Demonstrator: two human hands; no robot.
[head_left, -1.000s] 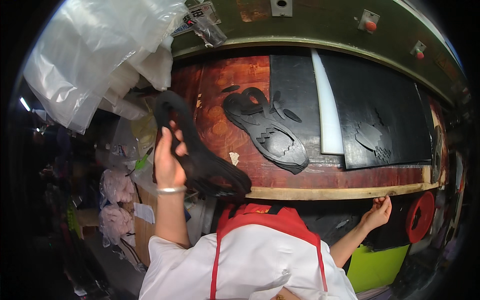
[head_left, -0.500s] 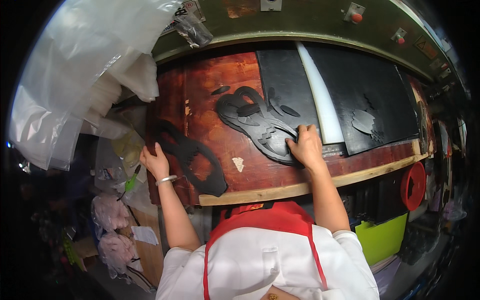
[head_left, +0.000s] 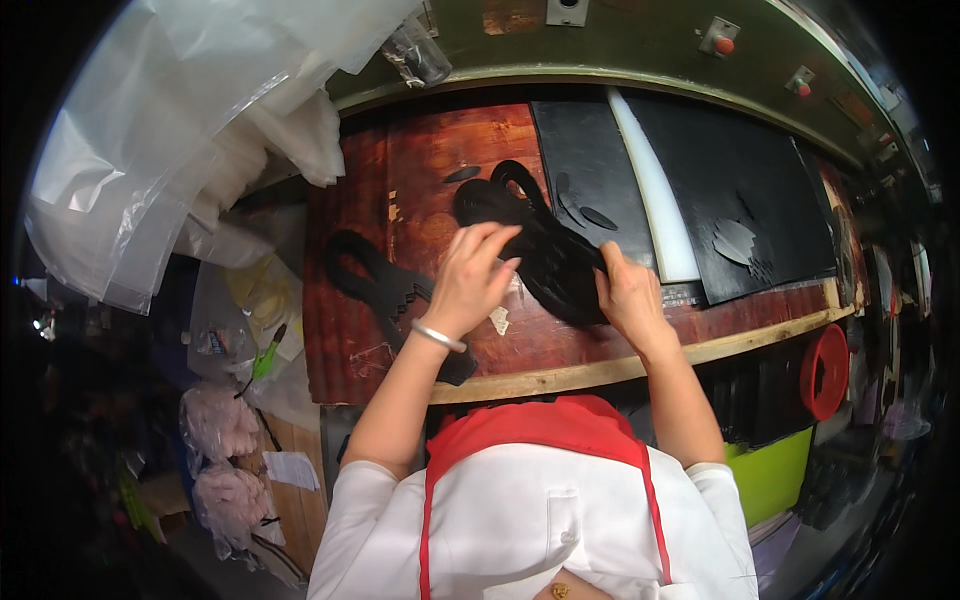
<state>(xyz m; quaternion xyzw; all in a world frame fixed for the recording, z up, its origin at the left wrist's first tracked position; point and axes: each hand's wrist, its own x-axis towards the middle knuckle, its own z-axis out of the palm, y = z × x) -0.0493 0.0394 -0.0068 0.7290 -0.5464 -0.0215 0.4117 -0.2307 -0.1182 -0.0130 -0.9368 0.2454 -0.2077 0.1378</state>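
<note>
A stack of black, sole-shaped cut-out sheets [head_left: 560, 270] with looped ends is tilted up off the reddish-brown board, slightly blurred. My right hand [head_left: 630, 295] grips its near right edge between thumb and fingers. Beside its left edge is my left hand [head_left: 478, 275], thumb and fingertips apart; whether they touch the stack I cannot tell. Partly under my left forearm lies another black cut-out piece [head_left: 365, 275] with a looped end and a jagged edge. Small black oval scraps [head_left: 597, 217] rest on a black sheet [head_left: 585, 150] beyond the stack.
A wooden strip [head_left: 560, 378] edges the board [head_left: 430, 150]. Right of the stack lie a white strip [head_left: 655, 200] and a larger black sheet [head_left: 740, 180] with jagged scraps. A green machine beam [head_left: 640, 45] with red buttons spans the back. Clear plastic bags [head_left: 190, 120] hang at left.
My left hand has moved right, from the single cut-out piece to the stack. The stack has been tilted up, with my right hand still gripping it.
</note>
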